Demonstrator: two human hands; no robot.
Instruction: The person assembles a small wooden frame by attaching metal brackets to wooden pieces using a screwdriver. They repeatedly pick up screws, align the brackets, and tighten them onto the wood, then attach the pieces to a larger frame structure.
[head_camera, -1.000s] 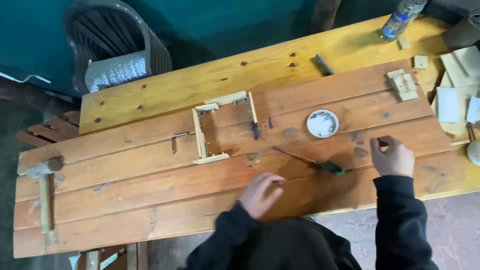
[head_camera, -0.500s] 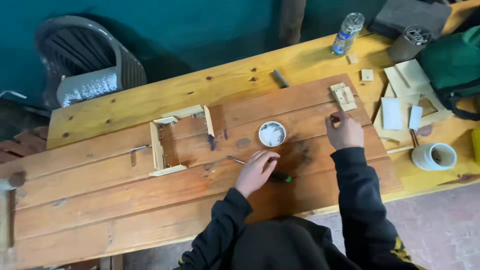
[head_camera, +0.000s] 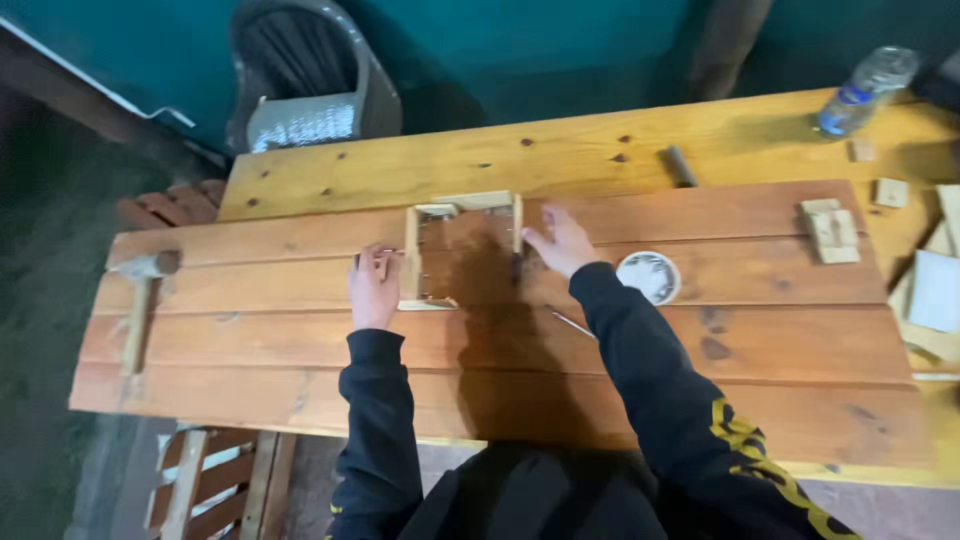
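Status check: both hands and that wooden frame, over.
Left hand flat beside wooden frame, left side. Right hand open at its right edge. Small white dish and hammer lie apart.

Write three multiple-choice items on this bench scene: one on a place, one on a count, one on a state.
1. Where does the hammer lie?
A. at the bench's left end
B. inside the frame
C. beside the bottle

2. How many hands are on the bench?
A. none
B. one
C. two

3. How does the bottle rest?
A. upright
B. on its side
C. in the person's hand

Answers:
1. A: the hammer lies at the left end of the planks, far from the wooden frame.
2. C: the left hand lies just left of the frame and the right hand by its right side; the white dish sits further right.
3. B: the bottle lies flat at the far right corner, in nobody's hand.
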